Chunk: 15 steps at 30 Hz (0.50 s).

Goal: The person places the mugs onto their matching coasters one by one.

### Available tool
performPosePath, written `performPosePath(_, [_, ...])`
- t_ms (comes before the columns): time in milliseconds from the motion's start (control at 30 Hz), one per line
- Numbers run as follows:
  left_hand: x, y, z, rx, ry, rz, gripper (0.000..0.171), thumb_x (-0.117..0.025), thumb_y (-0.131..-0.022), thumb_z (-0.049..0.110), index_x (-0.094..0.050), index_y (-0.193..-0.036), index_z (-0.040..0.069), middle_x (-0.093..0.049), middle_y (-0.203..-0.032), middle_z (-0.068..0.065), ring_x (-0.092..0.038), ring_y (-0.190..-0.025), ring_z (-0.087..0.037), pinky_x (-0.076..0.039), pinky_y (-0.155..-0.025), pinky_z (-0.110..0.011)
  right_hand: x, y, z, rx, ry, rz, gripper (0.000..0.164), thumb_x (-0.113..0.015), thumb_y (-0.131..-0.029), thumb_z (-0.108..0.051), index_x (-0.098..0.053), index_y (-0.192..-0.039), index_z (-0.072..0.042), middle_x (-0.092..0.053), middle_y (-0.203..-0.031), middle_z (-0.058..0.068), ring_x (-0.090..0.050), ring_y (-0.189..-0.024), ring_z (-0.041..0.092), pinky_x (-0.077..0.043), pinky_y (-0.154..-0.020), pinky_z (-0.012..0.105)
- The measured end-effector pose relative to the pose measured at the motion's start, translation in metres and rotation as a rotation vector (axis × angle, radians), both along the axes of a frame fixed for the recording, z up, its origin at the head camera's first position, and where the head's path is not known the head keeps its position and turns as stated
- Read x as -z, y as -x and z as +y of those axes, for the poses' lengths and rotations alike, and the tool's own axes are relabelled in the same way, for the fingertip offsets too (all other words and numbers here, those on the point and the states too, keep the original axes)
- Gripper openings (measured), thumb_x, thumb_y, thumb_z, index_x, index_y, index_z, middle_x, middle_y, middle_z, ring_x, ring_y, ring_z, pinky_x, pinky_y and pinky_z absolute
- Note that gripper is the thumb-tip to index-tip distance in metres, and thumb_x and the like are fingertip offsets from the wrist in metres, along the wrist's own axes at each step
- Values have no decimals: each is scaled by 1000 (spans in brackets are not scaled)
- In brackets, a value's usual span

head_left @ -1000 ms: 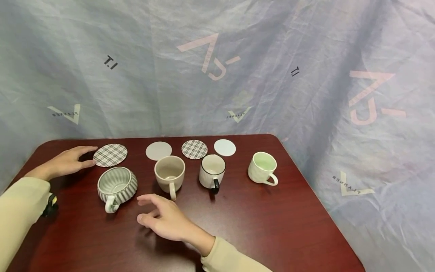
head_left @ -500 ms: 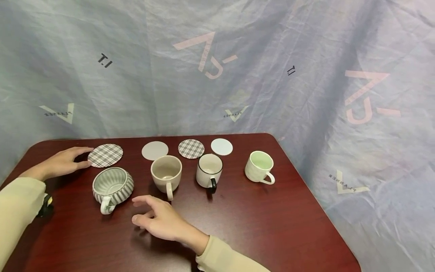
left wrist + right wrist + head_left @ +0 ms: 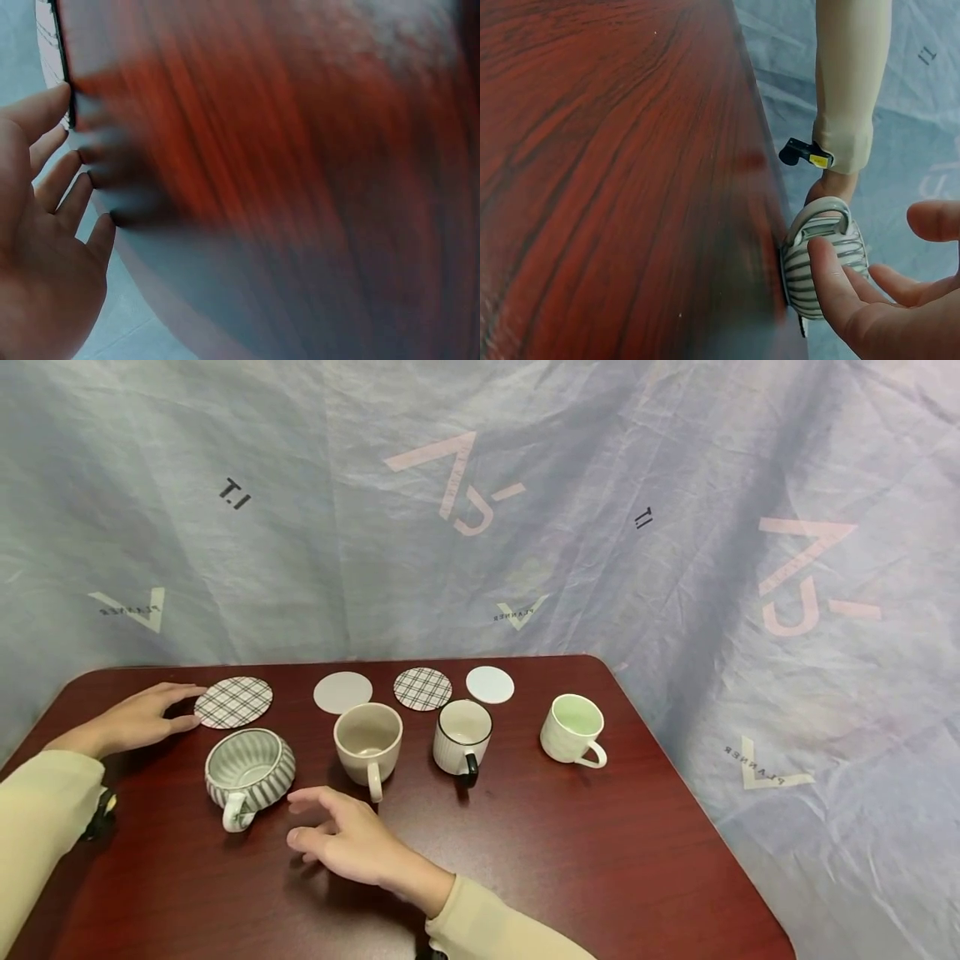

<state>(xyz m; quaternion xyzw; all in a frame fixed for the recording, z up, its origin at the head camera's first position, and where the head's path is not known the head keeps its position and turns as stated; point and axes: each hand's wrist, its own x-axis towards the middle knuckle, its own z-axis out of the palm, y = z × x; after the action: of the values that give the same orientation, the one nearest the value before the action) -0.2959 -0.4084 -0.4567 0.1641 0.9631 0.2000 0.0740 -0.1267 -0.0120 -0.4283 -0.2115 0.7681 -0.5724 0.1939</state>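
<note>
Head view: ribbed cup [image 3: 272, 787] upright; right grip [image 3: 347, 837] nearby.

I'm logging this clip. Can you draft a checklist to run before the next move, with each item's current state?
1. Left hand at the large round black-and-white plaid coaster: ok, fingertips at its left edge.
2. Firm hold on that coaster: cannot tell.
3. Right hand gripping the grey-white ribbed ceramic cup: not ok, thumb and fingers spread beside it.
4. Cup upright on the dark-red wood-grain table: ok.
5. Cup's handle reachable: probably ok, turned toward the near side.
6. Right hand clear of the beige ceramic mug: cannot tell; they nearly meet in the head view.
</note>
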Motion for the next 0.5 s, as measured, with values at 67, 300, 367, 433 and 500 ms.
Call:
performPosePath(67, [0,-1,0,-3,-1,-1,67,-64,-108,28,-39,-155,-13,-32,-153,-44,-31,-140,-64,-30,-106,-79,0,0,-2,6,11,-18,43,-70,-100,-15,-64,-142,-14,-71,-134,-4,-72,-73,0,-58,-71,18])
performPosePath(300, [-3,0,3,-4,-17,-20,64,-63,-108,25,-38,-154,-13,-31,-152,-44,-30,-139,-63,-30,-106,-79,3,1,-9,25,57,-69,44,-68,-99,-12,-63,-142,-12,-72,-132,-4,-76,-78,7,-59,-73,20])
performPosePath(367, [-4,0,4,-6,-30,-31,63,-63,-108,23,-38,-153,-14,-30,-152,-44,-30,-139,-63,-29,-106,-79,3,1,-12,27,75,-84,43,-67,-99,-11,-63,-142,-11,-72,-132,-2,-77,-81,9,-60,-74,21])
performPosePath(433, [-5,-1,4,-8,-48,-41,63,-63,-108,21,-37,-153,-14,-29,-151,-45,-29,-139,-64,-28,-106,-79,3,1,-17,32,90,-100,43,-66,-99,-9,-63,-142,-11,-71,-131,-2,-77,-83,10,-60,-74,21])
performPosePath(500, [-5,-2,3,-11,-57,-53,63,-63,-108,21,-37,-153,-15,-28,-151,-45,-28,-139,-64,-28,-106,-79,3,1,-22,39,108,-122,42,-66,-99,-7,-63,-141,-10,-71,-130,-1,-78,-84,12,-60,-74,21])
